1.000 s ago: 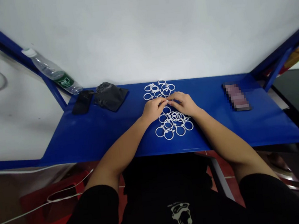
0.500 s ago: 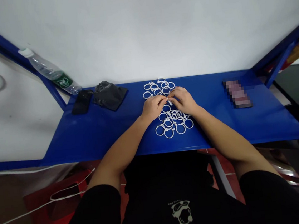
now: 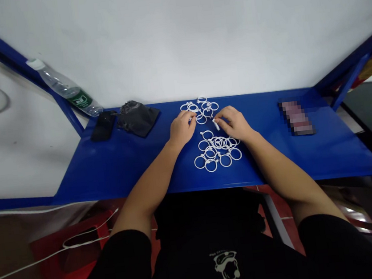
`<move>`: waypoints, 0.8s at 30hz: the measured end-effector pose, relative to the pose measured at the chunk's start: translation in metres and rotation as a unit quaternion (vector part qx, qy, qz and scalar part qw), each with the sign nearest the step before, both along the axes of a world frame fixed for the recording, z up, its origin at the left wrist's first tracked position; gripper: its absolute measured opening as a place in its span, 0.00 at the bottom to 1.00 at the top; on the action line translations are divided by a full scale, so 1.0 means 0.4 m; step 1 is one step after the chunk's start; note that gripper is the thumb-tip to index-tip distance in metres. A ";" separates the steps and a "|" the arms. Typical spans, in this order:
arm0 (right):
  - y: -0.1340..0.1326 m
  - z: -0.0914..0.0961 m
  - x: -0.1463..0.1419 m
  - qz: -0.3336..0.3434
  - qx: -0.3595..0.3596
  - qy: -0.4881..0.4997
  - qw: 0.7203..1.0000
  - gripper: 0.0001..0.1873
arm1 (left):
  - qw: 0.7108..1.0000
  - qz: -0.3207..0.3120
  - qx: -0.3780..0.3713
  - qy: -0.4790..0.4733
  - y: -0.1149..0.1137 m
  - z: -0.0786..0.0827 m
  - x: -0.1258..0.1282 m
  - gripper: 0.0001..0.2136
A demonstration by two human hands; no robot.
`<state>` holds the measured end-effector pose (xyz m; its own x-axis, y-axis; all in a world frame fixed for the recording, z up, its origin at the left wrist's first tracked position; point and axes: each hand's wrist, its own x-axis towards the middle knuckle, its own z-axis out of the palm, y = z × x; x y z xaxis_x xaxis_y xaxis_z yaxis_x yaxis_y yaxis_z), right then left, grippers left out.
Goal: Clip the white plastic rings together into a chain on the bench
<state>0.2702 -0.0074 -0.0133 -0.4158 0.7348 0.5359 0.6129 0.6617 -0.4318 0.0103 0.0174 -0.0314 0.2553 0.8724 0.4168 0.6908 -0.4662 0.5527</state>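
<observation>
Between the fingertips of my right hand [image 3: 236, 124] is a white curtain ring [image 3: 216, 125], seen nearly edge-on and tilted above the table. My left hand [image 3: 182, 128] is at the left side of the far group of white curtain rings [image 3: 206, 106]. Its thumb and fingers are curled together over those rings, and whatever is between them is mostly hidden. Nearer to me lies a second group of white rings [image 3: 211, 165], several of them overlapping. Small tabs or eyelets stick out from their rims.
On the blue table [image 3: 136, 172], a black pouch [image 3: 138, 118] and a dark flat object [image 3: 103, 126] lie to the left. A plastic bottle [image 3: 66, 90] leans by the blue frame. At the right is a pixelated flat item [image 3: 296, 118]. A white wall [image 3: 175, 46] rises behind.
My hands, together over the middle before, have moved apart. The left went left to the far rings; the right shifted slightly right with its ring.
</observation>
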 end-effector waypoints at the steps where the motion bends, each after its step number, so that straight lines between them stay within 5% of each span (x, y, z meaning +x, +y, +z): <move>1: 0.002 0.002 0.005 0.010 0.001 -0.002 1.000 0.12 | 0.999 0.024 -0.019 0.015 0.007 0.001 -0.008 0.11; 8: -0.001 0.002 -0.003 0.094 -0.046 -0.032 0.994 0.12 | 0.987 0.054 -0.093 0.120 0.028 -0.012 -0.027 0.18; 15: -0.007 -0.002 -0.009 0.032 -0.063 -0.045 0.996 0.17 | 0.997 0.057 -0.019 0.043 0.032 -0.020 -0.026 0.07; 24: -0.020 -0.012 -0.033 0.033 -0.015 -0.015 0.999 0.19 | 0.978 -0.123 0.109 -0.130 -0.027 -0.015 0.030 0.06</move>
<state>0.2571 -0.0154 -0.0181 -0.4795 0.7203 0.5012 0.5806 0.6887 -0.4343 0.0224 0.0065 -0.0375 0.3065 0.6815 0.6645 0.3917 -0.7266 0.5645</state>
